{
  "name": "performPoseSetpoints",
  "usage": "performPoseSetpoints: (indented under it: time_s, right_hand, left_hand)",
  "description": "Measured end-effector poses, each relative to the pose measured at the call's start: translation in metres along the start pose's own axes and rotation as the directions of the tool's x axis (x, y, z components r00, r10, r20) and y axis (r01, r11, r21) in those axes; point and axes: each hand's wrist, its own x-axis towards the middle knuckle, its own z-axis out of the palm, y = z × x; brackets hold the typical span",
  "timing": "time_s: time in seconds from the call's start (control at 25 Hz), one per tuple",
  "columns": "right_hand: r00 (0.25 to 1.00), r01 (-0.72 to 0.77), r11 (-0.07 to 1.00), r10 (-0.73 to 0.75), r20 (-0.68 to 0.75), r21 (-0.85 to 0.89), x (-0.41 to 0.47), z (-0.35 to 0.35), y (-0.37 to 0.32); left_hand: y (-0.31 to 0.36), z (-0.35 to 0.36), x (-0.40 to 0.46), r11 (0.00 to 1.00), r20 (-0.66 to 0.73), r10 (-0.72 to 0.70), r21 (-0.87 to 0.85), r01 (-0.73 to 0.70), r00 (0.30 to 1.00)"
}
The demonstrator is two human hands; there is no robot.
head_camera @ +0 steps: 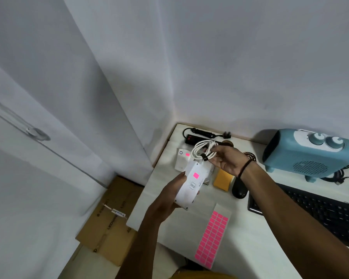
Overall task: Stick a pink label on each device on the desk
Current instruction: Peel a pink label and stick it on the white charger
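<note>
Desk [250,238]: labelled device [189,186] (left hand [169,200])

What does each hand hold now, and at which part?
The left hand holds the white device by its lower end, from underneath. The right hand holds the coiled white cable at the coil's right side.

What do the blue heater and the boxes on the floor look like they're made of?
The blue heater looks like molded plastic with a smooth satin finish: rounded corners, soft highlights, a perforated grille. The boxes on the floor look like brown corrugated cardboard, matte, with printed lettering and taped seams.
</note>
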Motion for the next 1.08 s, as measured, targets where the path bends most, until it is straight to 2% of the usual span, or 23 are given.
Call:
performPoseSetpoints:
  time_s: [0.16,0.32,0.4,0.56,0.68,0.84,1.08]
  right_hand:
    - [0.996,0.054,0.975,-0.037,0.083,-0.218,0.031,0.037,-0.009]
    - [0.997,0.066,0.932,-0.049,0.059,-0.357,0.080,0.069,-0.013]
    - [0.998,0.063,0.928,-0.062,0.015,-0.368,0.108,0.083,-0.016]
    - [0.996,0.038,0.931,-0.065,-0.061,-0.364,0.162,0.100,-0.019]
    - [0.995,0.001,0.939,-0.034,-0.090,-0.344,0.192,0.108,-0.020]
    - [0.990,-0.087,0.933,0.043,-0.131,-0.350,0.237,0.105,-0.019]
    - [0.975,-0.169,0.907,0.096,-0.201,-0.385,0.289,0.097,-0.005]
  left_hand:
    - [-0.007,-0.040,0.010,0.982,-0.213,0.017,0.187,0.024,0.977]
    - [-0.004,-0.075,0.036,0.940,-0.399,0.055,0.331,0.088,0.915]
    - [0.003,-0.088,0.056,0.884,-0.480,0.106,0.447,0.139,0.871]
    - [0.012,-0.102,0.098,0.722,-0.546,0.238,0.653,0.229,0.803]
    - [0.004,-0.112,0.135,0.676,-0.590,0.277,0.681,0.282,0.759]
    - [-0.015,-0.123,0.183,0.708,-0.641,0.227,0.626,0.328,0.733]
    - [-0.032,-0.130,0.220,0.680,-0.673,0.208,0.621,0.390,0.710]
